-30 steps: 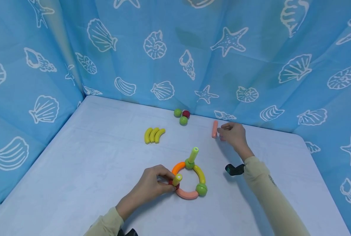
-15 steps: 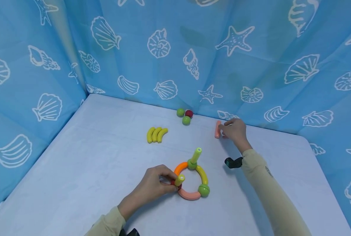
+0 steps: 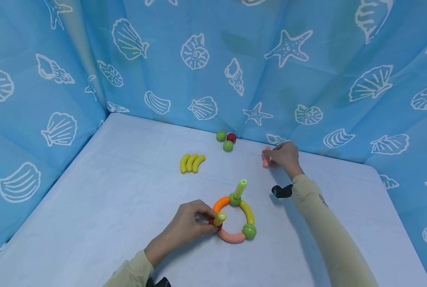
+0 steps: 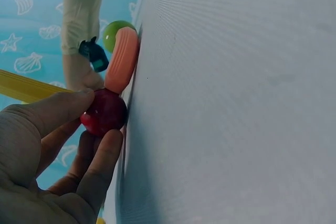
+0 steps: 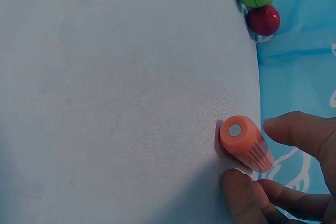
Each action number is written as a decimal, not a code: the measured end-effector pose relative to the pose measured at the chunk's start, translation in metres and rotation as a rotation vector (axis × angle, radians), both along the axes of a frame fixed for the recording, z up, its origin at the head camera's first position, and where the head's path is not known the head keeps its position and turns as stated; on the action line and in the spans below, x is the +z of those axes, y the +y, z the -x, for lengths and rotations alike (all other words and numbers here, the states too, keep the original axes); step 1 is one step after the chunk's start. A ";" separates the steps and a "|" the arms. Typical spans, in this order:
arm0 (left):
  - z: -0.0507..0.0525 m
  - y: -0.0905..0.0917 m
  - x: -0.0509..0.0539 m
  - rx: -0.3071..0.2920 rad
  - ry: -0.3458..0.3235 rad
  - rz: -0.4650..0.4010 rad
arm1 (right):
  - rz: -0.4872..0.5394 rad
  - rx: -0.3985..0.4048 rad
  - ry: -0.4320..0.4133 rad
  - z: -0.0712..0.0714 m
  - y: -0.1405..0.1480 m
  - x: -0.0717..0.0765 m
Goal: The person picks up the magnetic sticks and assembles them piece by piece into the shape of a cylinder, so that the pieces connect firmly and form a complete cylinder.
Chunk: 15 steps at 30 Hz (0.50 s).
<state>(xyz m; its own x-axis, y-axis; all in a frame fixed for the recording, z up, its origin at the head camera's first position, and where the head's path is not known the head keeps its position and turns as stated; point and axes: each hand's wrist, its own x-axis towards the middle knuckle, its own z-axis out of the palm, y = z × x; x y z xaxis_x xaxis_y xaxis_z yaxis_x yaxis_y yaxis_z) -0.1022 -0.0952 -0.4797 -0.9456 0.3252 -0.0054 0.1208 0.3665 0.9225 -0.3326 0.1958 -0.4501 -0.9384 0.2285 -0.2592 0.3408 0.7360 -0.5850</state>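
Blue shell-print cloth (image 3: 206,24) behind, white counter (image 3: 127,191) below. Pink stick (image 5: 242,142) lies near the far edge, right of middle. My right hand (image 3: 286,156) is at it, fingers and thumb apart on either side, no firm grip that I can make out. More pink shows between my fingers; can't tell what. My left hand (image 3: 185,221) pinches the red ball (image 4: 105,113) of the ring (image 3: 248,213), midway between the side edges; a yellow stick (image 3: 219,219) stands on that ball, a green stick (image 3: 240,189) on the rear green ball (image 3: 235,199). Front green ball (image 3: 249,231) carries none. Step, I'd judge: fetching the pink stick while steadying the ring. Next move seems to call for closing finger and thumb, then a lift. No containers seen; three yellow banana pieces (image 3: 191,163) lie left of middle, three loose balls (image 3: 228,146) by the far edge.
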 end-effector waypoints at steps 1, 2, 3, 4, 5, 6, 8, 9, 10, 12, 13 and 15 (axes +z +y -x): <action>0.000 0.000 0.000 0.000 0.001 0.001 | -0.001 0.003 -0.005 0.001 0.000 0.000; 0.000 0.000 0.000 0.001 0.002 0.002 | 0.000 0.006 -0.009 0.001 0.000 -0.001; 0.000 0.000 0.001 0.001 0.003 0.003 | 0.006 0.008 -0.014 0.002 0.000 -0.001; 0.000 0.000 0.001 0.002 0.003 0.005 | 0.011 0.010 -0.019 0.002 0.000 -0.001; 0.000 0.001 0.001 0.002 0.005 0.007 | 0.014 0.012 -0.023 0.002 0.000 -0.001; 0.000 0.001 0.001 0.002 0.005 0.009 | 0.020 0.015 -0.025 0.003 0.000 -0.001; 0.000 0.001 0.001 0.002 0.006 0.012 | 0.027 0.018 -0.030 0.003 -0.001 -0.001; 0.000 0.001 0.002 0.001 0.006 0.012 | 0.031 0.019 -0.031 0.003 -0.001 -0.001; 0.000 0.001 0.002 0.001 0.007 0.012 | 0.032 0.019 -0.031 0.003 -0.001 0.000; 0.000 0.001 0.002 0.001 0.006 0.012 | 0.033 0.019 -0.032 0.003 -0.002 0.001; 0.000 0.001 0.002 0.002 0.006 0.012 | 0.029 0.018 -0.033 0.002 -0.002 0.001; -0.001 0.001 0.002 0.002 0.005 0.012 | 0.025 0.018 -0.033 0.002 -0.003 0.002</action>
<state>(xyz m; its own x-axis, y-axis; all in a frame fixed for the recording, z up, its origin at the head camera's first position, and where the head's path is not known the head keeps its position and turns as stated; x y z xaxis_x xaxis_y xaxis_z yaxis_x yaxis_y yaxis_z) -0.1016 -0.0947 -0.4777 -0.9464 0.3229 -0.0045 0.1246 0.3781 0.9174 -0.3343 0.1932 -0.4482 -0.9330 0.2047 -0.2959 0.3473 0.7275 -0.5917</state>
